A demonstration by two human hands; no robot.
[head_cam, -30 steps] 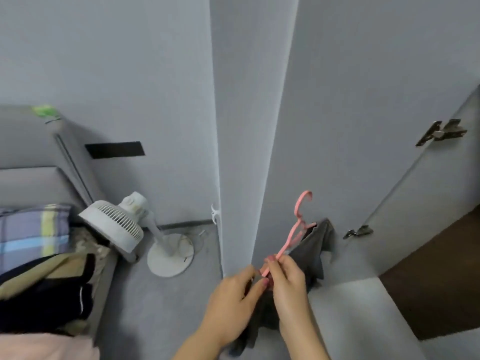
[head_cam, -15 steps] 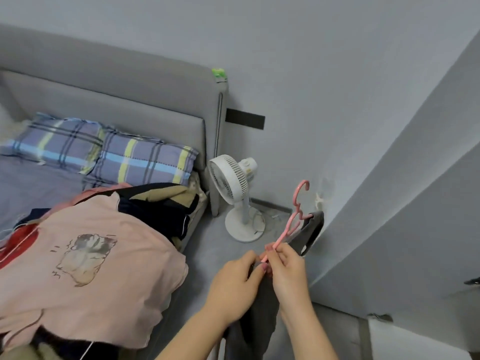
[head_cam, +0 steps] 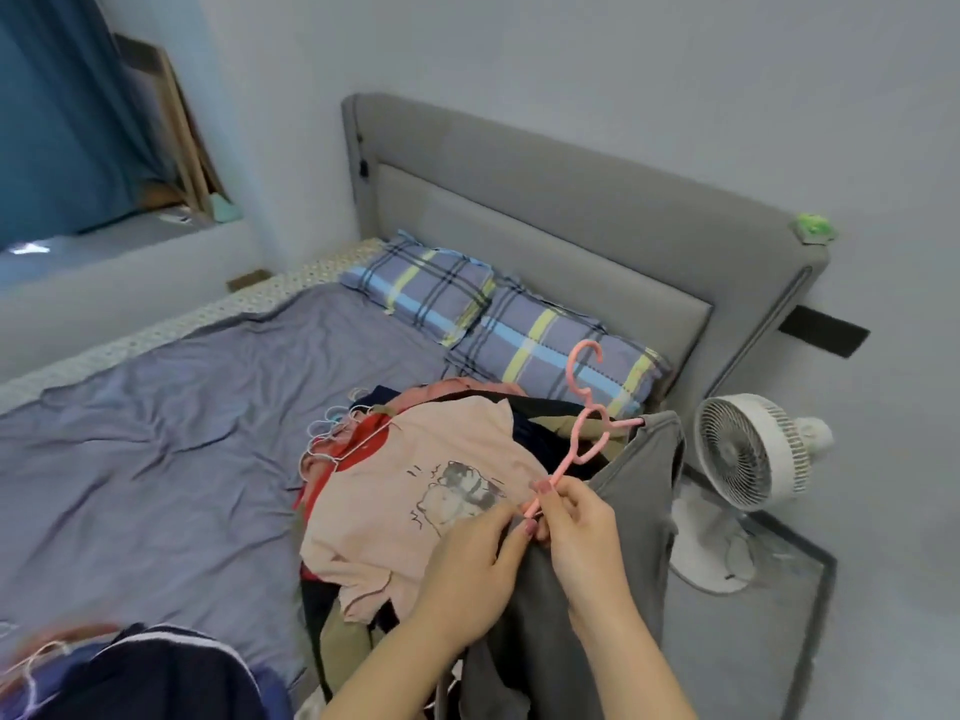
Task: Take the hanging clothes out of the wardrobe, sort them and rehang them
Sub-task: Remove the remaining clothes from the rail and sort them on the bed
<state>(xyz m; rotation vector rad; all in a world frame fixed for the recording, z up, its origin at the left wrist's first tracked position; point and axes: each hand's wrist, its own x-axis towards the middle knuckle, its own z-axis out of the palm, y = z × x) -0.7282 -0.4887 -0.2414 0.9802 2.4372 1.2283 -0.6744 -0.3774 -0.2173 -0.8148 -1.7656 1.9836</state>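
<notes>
Looks like you're mid-unload: a pile of clothes [head_cam: 415,491] already sits on the bed [head_cam: 156,407], with sorting and rehanging all left, I'd guess. Your right hand [head_cam: 582,537] pinches the pink hanger [head_cam: 582,439], hook up at 12 o'clock, and your left hand [head_cam: 467,574] grips the grey garment [head_cam: 628,511] hanging off it, at 3 o'clock of the pile

The hanger [head_cam: 582,433] is being shown in plain pink, and the garment [head_cam: 636,496] on it is coming across as solid dark grey, no print. The tee [head_cam: 395,511] on the pile is being seen in pale pink with a sketchy grey cartoon print. Further back, the pillows [head_cam: 431,288] are being shown in lilac plaid with yellow and light-blue bars. The sheet [head_cam: 156,433] is being rendered grey-purple, the headboard [head_cam: 519,200] flat grey, the fan [head_cam: 748,449] on the right white, and the far-left curtain [head_cam: 52,122] teal.
</notes>
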